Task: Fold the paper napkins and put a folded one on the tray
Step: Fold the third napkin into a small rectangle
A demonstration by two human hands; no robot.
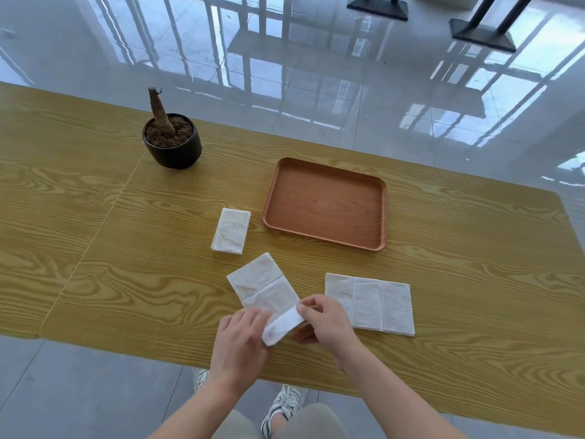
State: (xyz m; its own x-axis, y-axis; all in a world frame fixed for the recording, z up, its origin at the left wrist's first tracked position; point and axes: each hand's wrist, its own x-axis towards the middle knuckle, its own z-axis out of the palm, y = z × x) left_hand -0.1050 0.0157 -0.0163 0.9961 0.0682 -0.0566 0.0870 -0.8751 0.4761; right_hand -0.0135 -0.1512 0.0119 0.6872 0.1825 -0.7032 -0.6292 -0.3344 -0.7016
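A white paper napkin [264, 285] lies slanted on the wooden table near its front edge. Its near end is lifted and turned over. My left hand [242, 339] holds that flap from the left, and my right hand [323, 318] pinches it from the right. An unfolded napkin [376, 304] lies flat to the right of my right hand. A small stack of folded napkins [231, 231] sits further back. The brown wooden tray [326, 202] stands behind, to the right of the stack, with nothing on it.
A black pot [172, 144] with soil and a bare stump stands at the back left of the table [95, 248]. Glossy floor tiles lie beyond the table's far edge. My shoes show below the front edge.
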